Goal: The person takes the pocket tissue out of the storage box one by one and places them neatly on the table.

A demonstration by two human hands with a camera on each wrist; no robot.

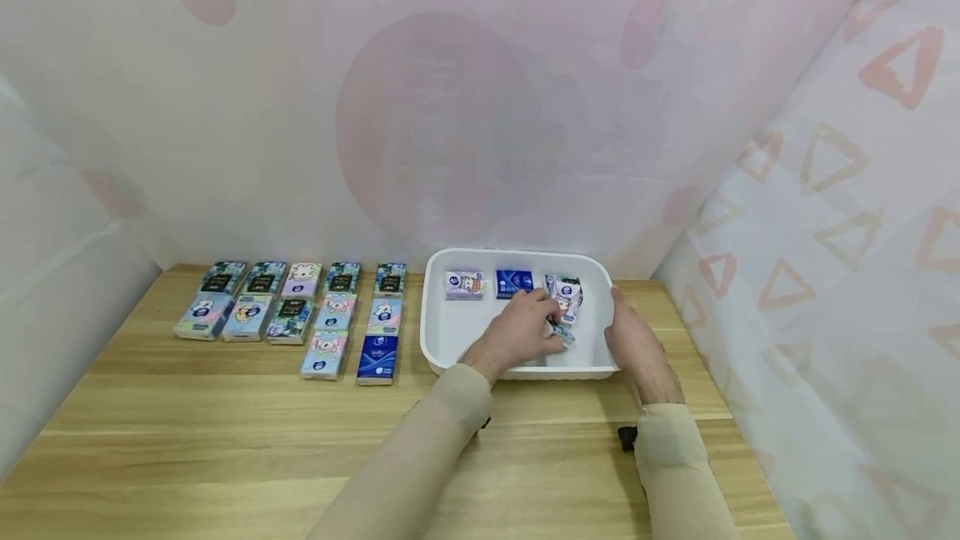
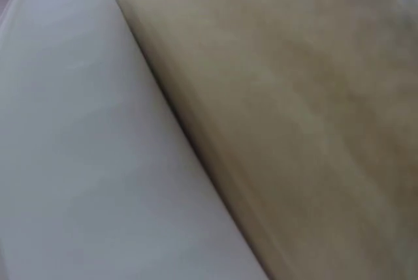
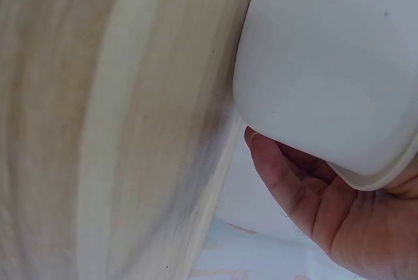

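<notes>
A white plastic tub [image 1: 480, 348] stands on the wooden table, with several tissue packs inside. My left hand [image 1: 519, 325] reaches over its front edge and pinches a tissue pack [image 1: 564, 335] partly hidden by the fingers. Beside those fingers lie a purple tissue pack [image 1: 566, 297] and a blue tissue pack [image 1: 514, 282]. Another purple pack [image 1: 464, 285] is at the tub's back left. At the right end, my right hand [image 1: 633, 340] grips the tub's side; the right wrist view shows its curled fingers [image 3: 281, 179] under the rim. Only the tub's outer wall [image 2: 98, 136] fills the left wrist view's left part.
Left of the tub, several tissue packs lie in columns, among them a dark blue pack [image 1: 377, 359], a pink-and-blue pack [image 1: 325, 354] and a floral pack [image 1: 289, 321]. A patterned sheet [image 1: 450, 123] hangs behind the wooden table [image 1: 225, 440], with others at both sides.
</notes>
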